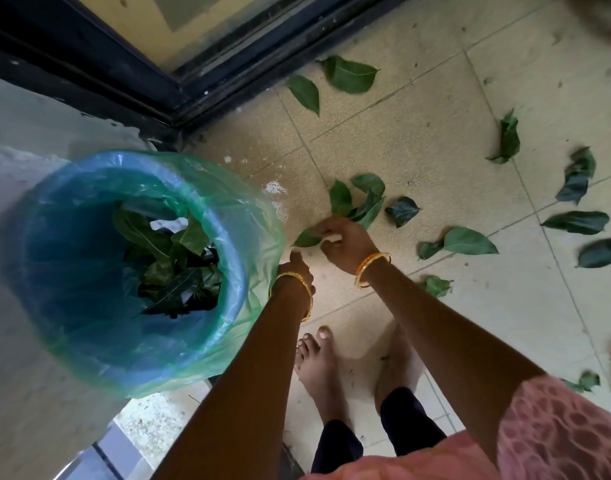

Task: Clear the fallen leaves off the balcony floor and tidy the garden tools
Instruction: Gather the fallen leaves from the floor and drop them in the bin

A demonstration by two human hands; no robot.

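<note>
A blue bin (72, 271) lined with a green plastic bag stands at the left, with several green leaves (179, 265) inside. My right hand (345, 244) reaches down to the tiled floor and pinches a green leaf (307, 238); a small cluster of leaves (361, 199) lies just beyond its fingers. My left hand (297, 271) hangs beside the bin's rim, mostly hidden behind its own wrist and bangle, so how its fingers lie is unclear. Several more leaves (468, 241) are scattered over the floor to the right.
A dark door frame (207, 81) runs along the far side of the beige tiled floor (418, 140). A grey wall ledge (27, 133) sits behind the bin. My bare feet (317, 368) stand below my hands. Leaves (349, 76) lie near the door threshold.
</note>
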